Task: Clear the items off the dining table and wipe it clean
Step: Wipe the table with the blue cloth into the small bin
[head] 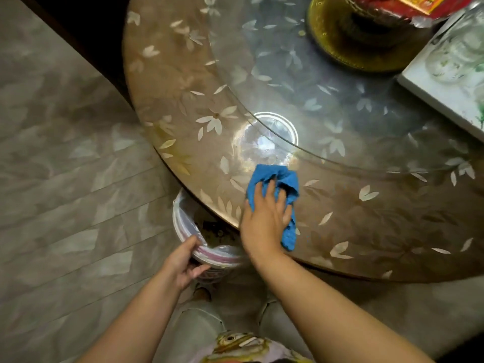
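A round dining table (366, 226) with a brown flower-patterned cover fills the upper right. My right hand (264, 218) presses a crumpled blue cloth (280, 179) flat on the table near its front edge, fingers spread over it. Just below that edge stands a small bin (183, 218) lined with a plastic bag, with dark scraps inside. My left hand (183, 260) grips the bin's near rim, thumb over the top.
A glass turntable (301, 82) lies on the table's middle. On it stand a gold-coloured dish (327, 48) with red packets above it and a white tray (429, 93) of glasses at the right. Tiled floor spreads to the left.
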